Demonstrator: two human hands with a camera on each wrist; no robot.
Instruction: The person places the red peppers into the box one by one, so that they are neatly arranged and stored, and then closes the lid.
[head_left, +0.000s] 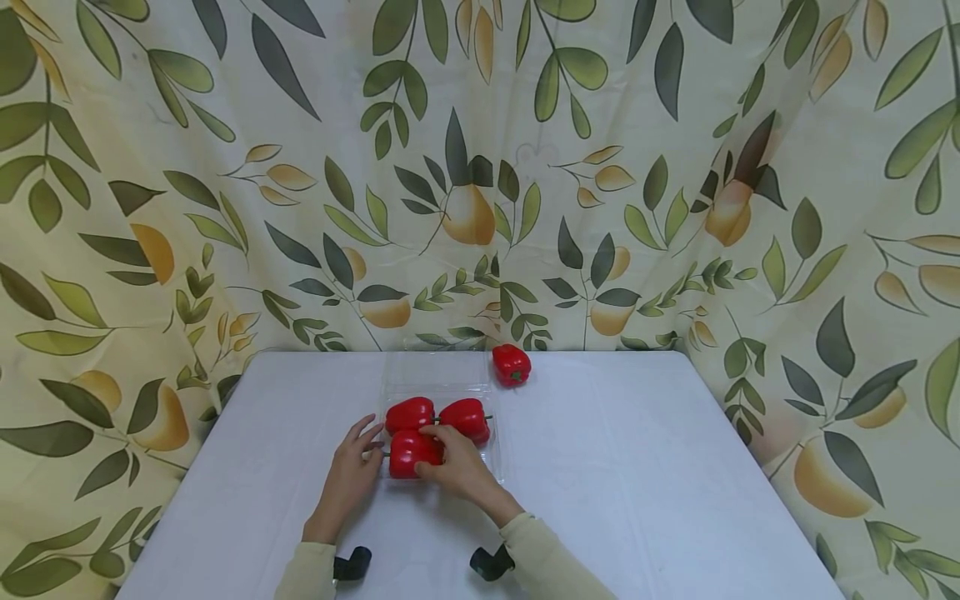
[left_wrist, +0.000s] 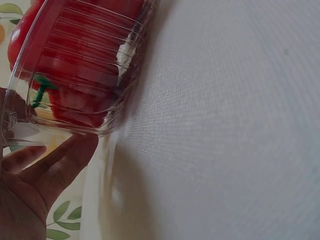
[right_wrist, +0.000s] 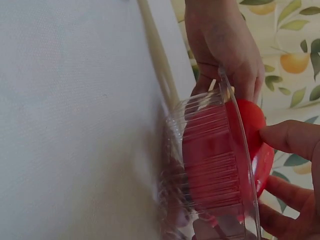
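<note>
My right hand (head_left: 457, 462) holds a red bell pepper (head_left: 408, 454) in the near left part of a clear plastic container (head_left: 493, 458). In the right wrist view, thumb and fingers (right_wrist: 287, 137) lie spread around the red pepper (right_wrist: 252, 122) above the rim. My left hand (head_left: 352, 467) holds the container's left side, and a finger (left_wrist: 75, 155) touches its outer wall in the left wrist view. Behind the held pepper lie two more red bell peppers, one on the left (head_left: 408, 414) and one on the right (head_left: 467, 419).
The container's clear lid (head_left: 435, 371) lies folded back toward the far edge. Another red bell pepper (head_left: 512, 367) sits on the white-covered table (head_left: 615, 467) beside the lid. A leaf-patterned curtain (head_left: 480, 275) hangs behind the table.
</note>
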